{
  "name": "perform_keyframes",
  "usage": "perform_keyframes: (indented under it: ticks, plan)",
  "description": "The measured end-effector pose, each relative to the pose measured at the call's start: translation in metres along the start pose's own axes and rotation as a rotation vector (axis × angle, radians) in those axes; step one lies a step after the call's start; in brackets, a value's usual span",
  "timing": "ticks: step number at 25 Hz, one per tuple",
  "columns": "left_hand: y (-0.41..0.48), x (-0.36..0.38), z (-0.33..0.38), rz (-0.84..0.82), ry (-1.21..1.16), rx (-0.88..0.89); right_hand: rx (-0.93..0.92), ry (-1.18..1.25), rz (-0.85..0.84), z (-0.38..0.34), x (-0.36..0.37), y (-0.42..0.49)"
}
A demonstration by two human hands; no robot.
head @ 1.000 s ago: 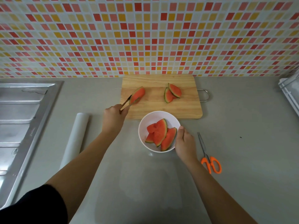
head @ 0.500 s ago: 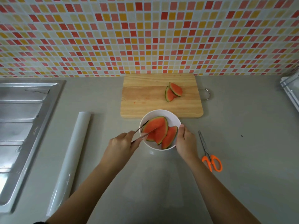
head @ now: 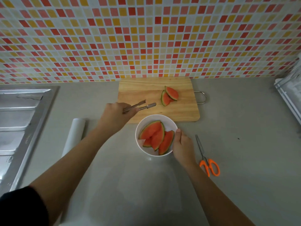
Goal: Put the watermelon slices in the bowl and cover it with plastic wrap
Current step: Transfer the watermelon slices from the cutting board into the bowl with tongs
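L hand [head: 116, 115] grips tongs [head: 140, 106] over board [head: 140, 88]; R hand [head: 183, 146] holds bowl [head: 154, 119].

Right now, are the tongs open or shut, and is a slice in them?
Open and empty. The two tips of the tongs stand apart over the board with nothing between them; the left hand grips the handles.

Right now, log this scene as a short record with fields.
left hand: holds tongs, open and empty, above cutting board
right hand: grips bowl rim
bowl: several watermelon slices inside, uncovered
board slices: two, overlapping, on the board's right part
plastic wrap roll: on counter, left of bowl
scissors: on counter, right of bowl
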State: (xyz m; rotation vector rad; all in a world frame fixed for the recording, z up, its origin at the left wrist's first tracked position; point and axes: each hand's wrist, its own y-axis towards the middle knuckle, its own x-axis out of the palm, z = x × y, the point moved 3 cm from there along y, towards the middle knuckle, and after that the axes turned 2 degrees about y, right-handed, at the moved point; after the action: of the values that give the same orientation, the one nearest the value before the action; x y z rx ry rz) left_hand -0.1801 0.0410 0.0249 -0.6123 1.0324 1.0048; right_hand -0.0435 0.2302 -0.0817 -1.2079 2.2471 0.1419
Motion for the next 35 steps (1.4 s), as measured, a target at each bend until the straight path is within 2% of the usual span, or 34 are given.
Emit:
perform_keyframes:
  ticks: [2,4,9,14,18,21,23,25,27,28,29,31,33,35]
  plan:
    - [0.030,0.027,0.002,-0.151,-0.091,-0.103,-0.004,-0.015,0.006,0.001,0.000,0.001]
    - [0.047,0.051,0.008,-0.194,-0.104,-0.079,-0.010,-0.023,0.012,0.001,0.001,0.001]
    - [0.060,0.078,0.023,-0.090,0.052,0.078,0.000,-0.004,0.032,0.001,0.001,0.001]
    - [0.070,0.070,0.016,-0.082,0.155,0.089,-0.002,0.008,0.038,-0.001,0.000,0.000]
    - [0.063,0.053,-0.016,0.008,0.310,0.073,0.025,0.008,0.010,0.001,0.000,0.000]
    - [0.045,0.047,-0.029,0.054,0.389,0.211,0.003,0.008,0.007,0.001,0.000,0.001]
    - [0.037,0.045,-0.032,0.061,0.342,0.224,0.003,0.000,0.000,0.001,0.001,0.001]
    - [0.036,0.039,-0.036,0.073,0.149,0.050,0.013,-0.003,-0.009,0.000,0.001,0.001]
    - [0.026,0.032,-0.042,0.077,-0.142,-0.176,0.020,-0.003,-0.014,0.000,0.001,0.002]
    - [0.016,0.029,-0.043,0.083,-0.250,-0.210,0.024,-0.005,-0.013,0.000,0.001,0.001]
    - [0.005,0.024,-0.040,0.081,-0.315,-0.166,0.026,-0.008,-0.012,-0.001,0.001,0.002]
    - [-0.021,0.013,-0.026,0.046,-0.333,0.097,0.023,-0.009,-0.009,0.000,0.001,0.002]
    - [-0.040,0.012,-0.013,-0.033,-0.224,0.340,0.013,-0.014,-0.012,0.000,0.000,0.001]
    - [-0.045,0.018,-0.006,-0.138,-0.127,0.427,-0.001,-0.015,-0.012,0.000,0.000,0.001]
